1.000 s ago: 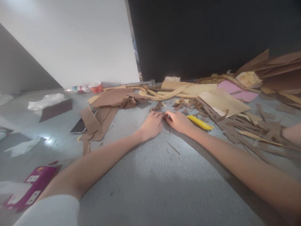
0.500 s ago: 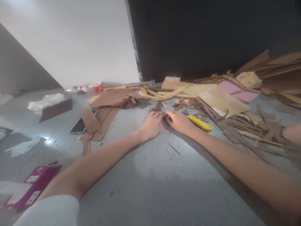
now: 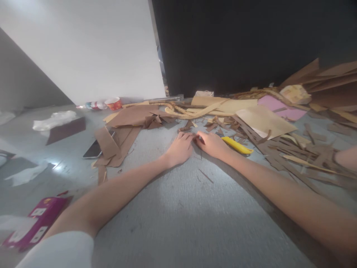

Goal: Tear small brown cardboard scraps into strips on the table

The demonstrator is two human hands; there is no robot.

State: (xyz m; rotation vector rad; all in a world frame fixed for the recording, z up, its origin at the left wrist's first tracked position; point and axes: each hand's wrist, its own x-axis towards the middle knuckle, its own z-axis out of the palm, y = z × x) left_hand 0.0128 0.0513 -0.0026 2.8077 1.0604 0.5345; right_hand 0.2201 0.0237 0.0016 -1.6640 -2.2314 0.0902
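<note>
Near the middle of the grey surface, my left hand and my right hand meet at the fingertips. The fingers of both are bent and drawn together around something small and dark that I cannot make out. A small brown scrap lies just beyond my left fingers. Right beside my right wrist is a yellow tool, perhaps a cutter. More brown scraps are scattered beyond my right hand.
Brown sheets and a phone lie left; a tan sheet, pink paper and brown strips lie right. A paper cup stands at the back. A purple packet is front left. Another person's arm enters right.
</note>
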